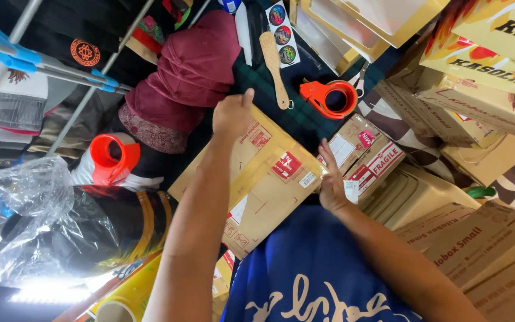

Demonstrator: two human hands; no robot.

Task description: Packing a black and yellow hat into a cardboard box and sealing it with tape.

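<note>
Box: a taped cardboard box (pixel 266 179) is held flat between both hands, in front of the body.
Left hand (pixel 232 114): closed on the box's far corner.
Right hand (pixel 331 182): fingers spread, pressed against the box's right edge.
Nearby: an orange tape dispenser (pixel 329 98) is seen just beyond.

Left hand (pixel 232 113): fingers curl over the far edge of the cardboard parcel (pixel 257 179), so fingertips are hidden and its grip is unclear. Right hand (pixel 332 182): palm side hidden against the parcel's right edge. Parcel's near corner covered by the blue shirt (pixel 311 268). Yellow tape roll (pixel 127 297) cut off at the bottom edge. Clear plastic bag (pixel 19 209) blurs what lies under it.
</note>
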